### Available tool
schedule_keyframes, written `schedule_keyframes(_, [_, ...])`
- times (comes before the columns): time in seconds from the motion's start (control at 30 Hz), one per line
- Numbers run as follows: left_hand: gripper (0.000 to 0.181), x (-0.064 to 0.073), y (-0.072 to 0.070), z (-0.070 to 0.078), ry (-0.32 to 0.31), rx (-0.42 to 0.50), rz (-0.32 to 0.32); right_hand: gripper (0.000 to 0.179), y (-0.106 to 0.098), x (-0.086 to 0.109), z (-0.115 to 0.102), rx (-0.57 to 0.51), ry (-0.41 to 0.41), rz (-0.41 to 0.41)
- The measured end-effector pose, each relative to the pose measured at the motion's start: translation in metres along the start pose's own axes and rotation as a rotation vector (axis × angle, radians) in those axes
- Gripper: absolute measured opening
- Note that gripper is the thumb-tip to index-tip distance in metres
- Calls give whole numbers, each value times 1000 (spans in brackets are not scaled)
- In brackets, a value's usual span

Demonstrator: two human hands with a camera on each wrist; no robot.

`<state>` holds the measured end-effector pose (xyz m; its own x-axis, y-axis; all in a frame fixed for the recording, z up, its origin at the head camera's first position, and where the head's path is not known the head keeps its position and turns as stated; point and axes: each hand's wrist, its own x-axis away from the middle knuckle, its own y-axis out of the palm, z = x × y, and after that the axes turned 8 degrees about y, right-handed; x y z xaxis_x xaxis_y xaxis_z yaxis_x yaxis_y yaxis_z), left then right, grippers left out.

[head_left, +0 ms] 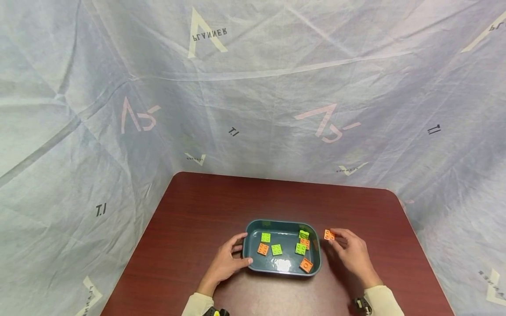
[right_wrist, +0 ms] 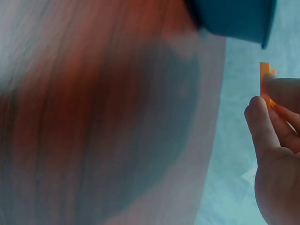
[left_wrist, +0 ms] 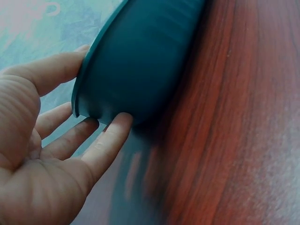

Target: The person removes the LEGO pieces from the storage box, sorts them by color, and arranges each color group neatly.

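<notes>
The pale cloth (head_left: 261, 101) around the table (head_left: 189, 228) carries black print: "PLANNER", flipped, near the top, and "T.I" in several spots; its pink marks are hard to read. The table's back edge runs along the cloth, with reddish wood between that edge and the tray (head_left: 284, 226), and more wood out past either hand. The left hand (head_left: 226, 262) spreads wide around the tray's left end, gripping it with thumb at the rim and fingers against the outer wall. The right hand (head_left: 353, 253), its grip narrow, pinches an orange block (head_left: 328, 235), which is outside the tray, just beside its right end and apart from it. In the tray lie four green blocks (head_left: 276, 249) and three orange pieces (head_left: 262, 249), three toward the left, four toward the right.
</notes>
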<state>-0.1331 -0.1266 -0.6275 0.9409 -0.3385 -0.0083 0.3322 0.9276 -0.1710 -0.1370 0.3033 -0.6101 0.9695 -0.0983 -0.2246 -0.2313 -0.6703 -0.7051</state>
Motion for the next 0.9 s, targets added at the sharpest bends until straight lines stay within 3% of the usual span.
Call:
schedule_keyframes(0.43, [80, 0, 1, -2, 3, -26, 16, 35, 9, -13, 25, 23, -51, -29])
schedule_keyframes(0.9, [81, -1, 1, -3, 16, -1, 7, 33, 23, -21, 39, 49, 37, -105])
